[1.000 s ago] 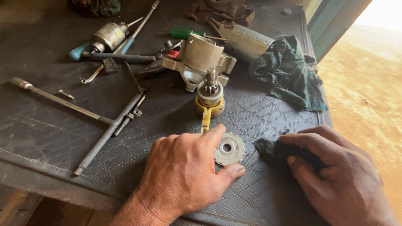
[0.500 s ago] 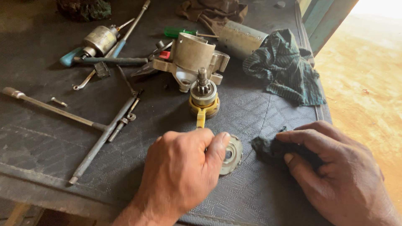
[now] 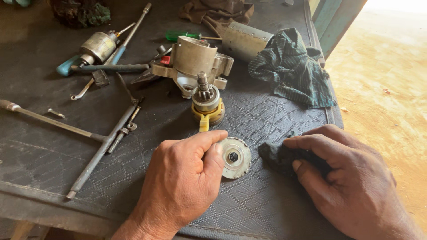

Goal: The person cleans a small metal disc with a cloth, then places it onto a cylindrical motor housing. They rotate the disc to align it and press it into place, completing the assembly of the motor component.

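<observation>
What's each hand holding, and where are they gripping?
The left hand pinches the round metal disc at its left edge. The right hand clutches a dark rag by its right part, fingers on top.

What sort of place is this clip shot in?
Probably a small, open-sided repair workshop. A dark rubber mat covers the bench, strewn with a dismantled metal motor housing, a pinion gear unit and long hand tools. The left hand holds a round metal disc; the right hand holds a dark rag.

The disc [image 3: 235,157] lies between both hands on the mat [image 3: 275,120], pinion gear [image 3: 207,106] behind it
</observation>
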